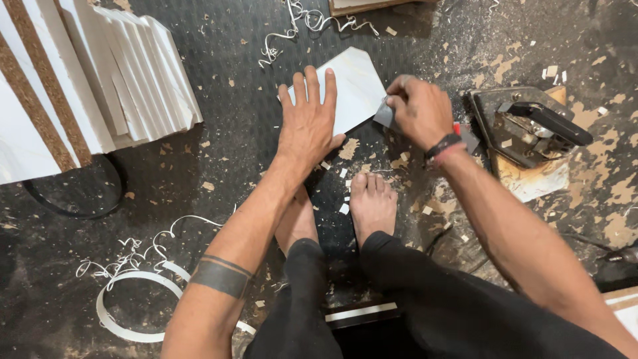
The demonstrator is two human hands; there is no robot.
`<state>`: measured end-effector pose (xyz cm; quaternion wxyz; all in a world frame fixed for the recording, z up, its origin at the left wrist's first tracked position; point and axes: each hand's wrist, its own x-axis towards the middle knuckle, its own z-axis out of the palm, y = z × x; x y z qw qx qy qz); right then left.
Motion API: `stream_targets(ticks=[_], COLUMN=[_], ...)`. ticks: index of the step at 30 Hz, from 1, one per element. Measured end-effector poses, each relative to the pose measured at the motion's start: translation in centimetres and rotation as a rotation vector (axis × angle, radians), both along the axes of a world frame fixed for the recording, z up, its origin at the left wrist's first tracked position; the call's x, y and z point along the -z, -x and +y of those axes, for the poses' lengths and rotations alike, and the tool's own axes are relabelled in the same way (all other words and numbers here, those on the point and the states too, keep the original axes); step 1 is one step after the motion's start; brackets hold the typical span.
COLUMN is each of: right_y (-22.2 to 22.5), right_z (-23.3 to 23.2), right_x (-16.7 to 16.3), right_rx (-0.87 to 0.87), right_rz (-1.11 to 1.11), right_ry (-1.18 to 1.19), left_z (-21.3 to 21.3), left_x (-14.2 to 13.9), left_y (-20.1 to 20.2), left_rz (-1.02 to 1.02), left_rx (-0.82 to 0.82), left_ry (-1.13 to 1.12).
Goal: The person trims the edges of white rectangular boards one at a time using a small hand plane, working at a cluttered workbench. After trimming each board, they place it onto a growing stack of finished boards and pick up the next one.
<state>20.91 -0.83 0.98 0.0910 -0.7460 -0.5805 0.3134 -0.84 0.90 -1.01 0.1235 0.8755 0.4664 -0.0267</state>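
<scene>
Seen from above, a person squats barefoot on a dark, chip-strewn floor (199, 159), a coil of white edge banding (133, 306) near their left side. Just beyond the feet, the left hand (307, 123) lies flat with fingers spread, pressing down a small white laminated panel (355, 83). The right hand (415, 110) is closed around a small grey scraper-like tool (384, 114) at the panel's near right edge. The panel looks stiff, light and smooth, best held flat or by its edges. A stack of white boards (100, 80) crowds the left; a black trimming tool (531, 126) sits right.
</scene>
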Motion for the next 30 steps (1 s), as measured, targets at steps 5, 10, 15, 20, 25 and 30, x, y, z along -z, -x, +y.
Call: stream_targets(ticks=[5,10,15,20,25,30], right_y=[0.7,1.7,1.4,0.5,0.7,1.8], right_z=[4.8,7.7,8.7,9.0,6.9,6.4], right_x=[-1.2,-2.1,-2.5,-2.5,-2.6,-2.5], right_rx=[-0.199,-0.261,-0.345,-0.461,-0.396,-0.364], right_rz=[-0.077,-0.132,-0.088,-0.072,-0.01,-0.106], right_ry=[-0.067,-0.116,-0.165,-0.104,-0.072,-0.026], left_z=[0.0,0.0,-0.1,0.5,0.7,0.6], left_x=[-0.1,0.0,0.2,0.8,1.2,1.6], left_y=[0.0,0.0,0.0,0.6,1.8,1.8], left_rz=[0.017,0.043,0.042,-0.013,-0.073,-0.062], left_rx=[0.01,0.031,0.038,0.082,0.177,0.21], left_ry=[-0.016,-0.008,-0.022,0.022,0.025,0.023])
